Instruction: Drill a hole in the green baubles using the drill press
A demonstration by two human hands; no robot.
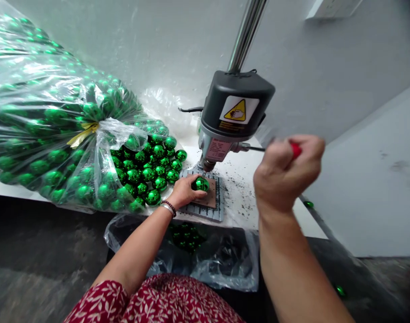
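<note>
Presently, left grip (186, 190) pinching green ball (202, 184) over brown board (210, 199), just under drill (237, 107); right grip (287, 175) clasping red-handled lever (255, 148); dark flecks lying scattered on counter (309, 224).

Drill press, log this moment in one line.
left-hand grip: green ball, under drill chuck | right-hand grip: red-knobbed lever | clear bag: green balls inside
</note>
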